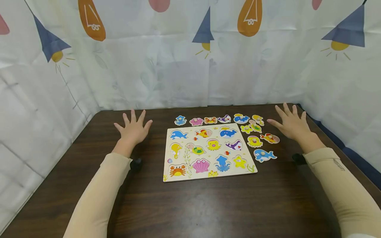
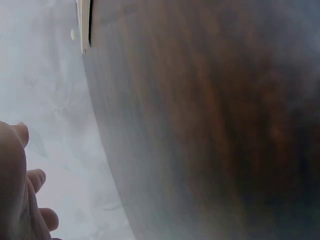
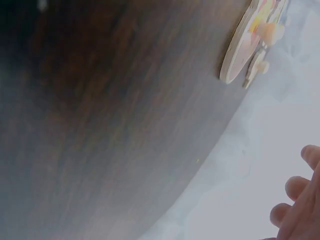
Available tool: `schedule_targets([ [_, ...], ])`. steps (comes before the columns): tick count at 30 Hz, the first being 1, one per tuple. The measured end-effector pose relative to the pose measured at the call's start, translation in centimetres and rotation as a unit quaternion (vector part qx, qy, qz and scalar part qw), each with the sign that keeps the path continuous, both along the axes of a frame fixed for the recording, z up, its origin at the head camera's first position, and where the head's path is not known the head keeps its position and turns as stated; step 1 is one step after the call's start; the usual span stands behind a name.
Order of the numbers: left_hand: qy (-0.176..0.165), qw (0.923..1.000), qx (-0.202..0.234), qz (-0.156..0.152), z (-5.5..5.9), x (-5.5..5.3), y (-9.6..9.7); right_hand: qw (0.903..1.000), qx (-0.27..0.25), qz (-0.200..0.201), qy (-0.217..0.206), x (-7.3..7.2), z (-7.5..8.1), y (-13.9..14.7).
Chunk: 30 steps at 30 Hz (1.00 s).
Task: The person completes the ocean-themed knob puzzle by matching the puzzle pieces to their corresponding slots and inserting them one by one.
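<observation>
A wooden sea-animal puzzle board [image 1: 185, 155] lies on the dark table, with printed animal pictures across it. Loose knobbed pieces line its back and right sides, among them a blue squid piece [image 1: 180, 120], a crab piece [image 1: 210, 120], a red fish piece [image 1: 270, 138] and a blue dolphin piece [image 1: 264, 155]. To the left of the board my left hand [image 1: 133, 130] has its fingers spread and holds nothing. My right hand [image 1: 293, 125], fingers also spread, is just right of the loose pieces, apart from them. In the right wrist view, the edge of a knobbed piece [image 3: 240, 55] shows.
The brown table [image 1: 190, 208] reaches back to a white curtain [image 1: 178, 72] printed with lamps and bulbs. Further loose pieces, such as an octopus piece [image 1: 254, 141] and a pink shell piece [image 1: 196, 122], sit near the board. Dark blue fabric [image 1: 357, 158] hangs beyond the right edge.
</observation>
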<state>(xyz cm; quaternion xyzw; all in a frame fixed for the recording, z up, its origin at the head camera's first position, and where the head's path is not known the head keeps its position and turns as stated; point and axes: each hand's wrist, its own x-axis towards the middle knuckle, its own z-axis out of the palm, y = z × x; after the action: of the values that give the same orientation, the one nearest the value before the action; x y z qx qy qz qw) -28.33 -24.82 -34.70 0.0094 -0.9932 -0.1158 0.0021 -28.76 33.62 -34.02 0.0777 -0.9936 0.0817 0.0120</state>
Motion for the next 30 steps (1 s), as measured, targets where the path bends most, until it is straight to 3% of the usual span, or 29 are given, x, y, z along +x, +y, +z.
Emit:
schedule_targets([
  [11, 0.011, 0.9997, 0.001, -0.02, 0.2, 1.0, 1.0, 0.9992, -0.006, 0.04, 0.007, 1.1, 0.4, -1.3],
  [19, -0.01, 0.9992, 0.02, -0.032, 0.3, 1.6, 1.6, 0.9965, -0.023, 0.079, 0.01, 1.9, 0.5, -2.7],
  [30, -0.039, 0.9949, 0.068, -0.063, 0.4, 2.3, 3.6, 0.9933, -0.046, 0.104, -0.024, 2.7, 0.4, -4.1],
])
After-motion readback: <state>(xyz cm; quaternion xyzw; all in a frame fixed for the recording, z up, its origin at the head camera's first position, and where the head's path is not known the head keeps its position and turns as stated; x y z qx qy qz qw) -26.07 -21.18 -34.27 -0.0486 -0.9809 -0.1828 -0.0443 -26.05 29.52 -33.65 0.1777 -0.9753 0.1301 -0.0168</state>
